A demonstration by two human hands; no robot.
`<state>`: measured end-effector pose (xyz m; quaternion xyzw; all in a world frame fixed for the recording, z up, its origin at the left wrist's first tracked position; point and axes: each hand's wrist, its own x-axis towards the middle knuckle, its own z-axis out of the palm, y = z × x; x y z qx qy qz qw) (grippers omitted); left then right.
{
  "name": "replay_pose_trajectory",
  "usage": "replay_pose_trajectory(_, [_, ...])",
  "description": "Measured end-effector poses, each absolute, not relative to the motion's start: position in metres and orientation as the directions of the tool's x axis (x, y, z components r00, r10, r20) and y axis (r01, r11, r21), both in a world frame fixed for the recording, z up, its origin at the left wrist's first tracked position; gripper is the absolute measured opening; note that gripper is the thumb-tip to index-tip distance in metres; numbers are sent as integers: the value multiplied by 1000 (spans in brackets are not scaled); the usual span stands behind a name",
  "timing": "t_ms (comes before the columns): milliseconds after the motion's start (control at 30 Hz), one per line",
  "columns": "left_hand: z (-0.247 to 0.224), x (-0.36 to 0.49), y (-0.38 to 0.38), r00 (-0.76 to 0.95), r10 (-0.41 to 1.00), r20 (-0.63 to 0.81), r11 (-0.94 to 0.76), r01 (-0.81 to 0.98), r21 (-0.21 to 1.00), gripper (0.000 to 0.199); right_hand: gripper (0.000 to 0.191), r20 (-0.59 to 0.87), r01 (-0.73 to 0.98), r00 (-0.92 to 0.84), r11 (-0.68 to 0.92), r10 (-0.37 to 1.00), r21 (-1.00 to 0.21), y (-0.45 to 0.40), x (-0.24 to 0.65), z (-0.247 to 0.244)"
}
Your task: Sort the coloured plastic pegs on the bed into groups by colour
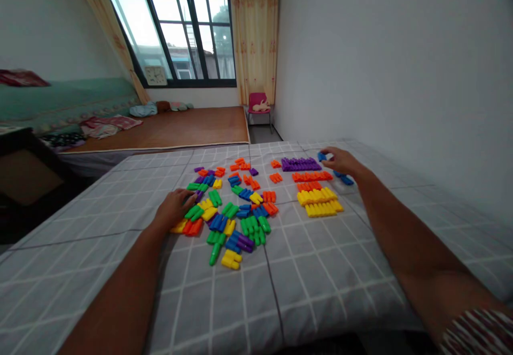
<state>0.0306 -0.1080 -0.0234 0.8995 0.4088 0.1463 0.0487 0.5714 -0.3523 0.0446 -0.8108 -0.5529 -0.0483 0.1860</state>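
My right hand (340, 161) pinches a blue plastic building block (321, 156) between thumb and fingers, at the far right of the laid-out blocks. Just below it lie more blue blocks (343, 178). My left hand (175, 208) rests at the left edge of a loose, mixed pile, its fingers curled around a purple block (199, 195). Green blocks (194, 213) and orange blocks (193, 228) lie close by that hand. On the right, rows sorted by colour include purple blocks (301, 164), orange blocks (311, 176) and yellow blocks (320, 202).
A grey checked sheet (320, 269) covers the bed under the blocks. Along the right side runs a white wall (401, 66). Farther back are a brown mat (192, 125), a window (184, 34) and a pink chair (256, 100). Dark furniture (32, 178) stands at left.
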Motion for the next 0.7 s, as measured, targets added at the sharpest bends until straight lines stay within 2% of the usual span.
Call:
replay_pose_trajectory(100, [-24,29,-106,622,751,224,-660,718,220,55,50,344,778,619,-611,706,-144,-386,648,13])
replay_pose_trajectory(167, [-25,28,-104,616,755,224,-655,722,223,56,52,304,741,662,-658,685,-132,-403,679,-13])
replay_pose_trajectory(333, [-25,27,-102,611,755,238,-655,720,229,56,53,263,787,615,-601,744,-140,-411,694,-50])
replay_pose_trajectory(467, [-21,28,-105,609,763,217,-646,723,243,57,56,210,810,587,-565,782,-157,-401,688,-47])
replay_pose_trajectory(700, [-22,28,-103,612,759,223,-651,702,289,54,64,242,803,594,-545,767,-243,-408,675,-33])
